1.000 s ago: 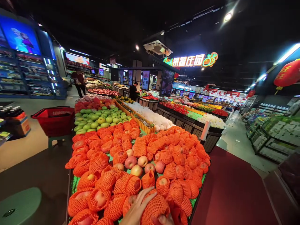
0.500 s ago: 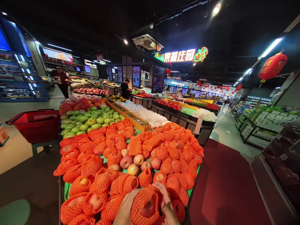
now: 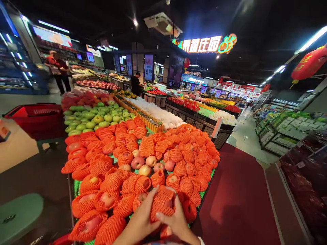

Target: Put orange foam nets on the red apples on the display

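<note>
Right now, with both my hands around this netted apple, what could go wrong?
The netted apple could slip from between your left hand and right hand and bruise on landing. Either hand might nudge the neighbouring netted apples, perhaps rolling one off the green-lined display. The bare apples, having no netting, may bruise more easily if something drops on them.

A whitish sleeve edge (image 3: 201, 241) meets the right forearm (image 3: 187, 234)

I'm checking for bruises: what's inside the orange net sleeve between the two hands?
Something rounded fills the orange net sleeve, clasped by the left hand and right hand. Its mesh and the grip cover the contents; bruises cannot be judged.
</note>
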`<state>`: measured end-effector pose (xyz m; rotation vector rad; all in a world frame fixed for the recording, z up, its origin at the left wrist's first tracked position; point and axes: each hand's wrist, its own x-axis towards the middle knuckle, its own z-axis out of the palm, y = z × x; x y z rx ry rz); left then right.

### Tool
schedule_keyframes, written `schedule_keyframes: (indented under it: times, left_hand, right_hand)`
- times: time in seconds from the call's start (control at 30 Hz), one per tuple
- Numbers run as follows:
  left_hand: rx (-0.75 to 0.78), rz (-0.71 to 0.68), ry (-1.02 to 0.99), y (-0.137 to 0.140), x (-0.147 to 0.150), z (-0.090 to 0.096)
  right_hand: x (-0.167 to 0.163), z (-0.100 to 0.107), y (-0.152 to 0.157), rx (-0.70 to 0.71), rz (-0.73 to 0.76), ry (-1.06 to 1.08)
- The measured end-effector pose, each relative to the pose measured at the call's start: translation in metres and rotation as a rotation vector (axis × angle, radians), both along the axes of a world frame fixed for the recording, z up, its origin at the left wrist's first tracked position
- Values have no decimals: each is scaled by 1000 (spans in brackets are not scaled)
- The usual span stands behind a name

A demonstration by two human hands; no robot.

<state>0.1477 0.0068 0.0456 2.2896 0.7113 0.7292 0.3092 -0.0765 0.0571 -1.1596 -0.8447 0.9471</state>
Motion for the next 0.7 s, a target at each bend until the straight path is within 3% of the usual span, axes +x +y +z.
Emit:
schedule_keyframes:
  times: [0.07, 0.13, 0.2, 0.33, 0.47, 0.57, 0.7]
  left_hand:
    - [-24, -28, 31, -1, -2, 9]
    - [-31, -66, 77, -1, -5, 18]
    - [-67, -86, 126, 0, -7, 24]
    - [-131, -99, 214, 3, -10, 28]
    - [-124, -106, 247, 6, -12, 28]
    - [-119, -130, 273, 8, -12, 29]
    - [-121, -164, 323, 9, -10, 33]
  right_hand:
    - [9, 5, 1, -107, -54, 92]
    - [24, 9, 2, -256, -288, 89]
    - [42, 11, 3, -280, -401, 80]
    - [82, 9, 7, -240, -519, -1]
    - [111, -3, 19, -166, -610, -231]
    - [125, -8, 36, -145, -645, -419]
    - [131, 0, 62, -110, -671, -687]
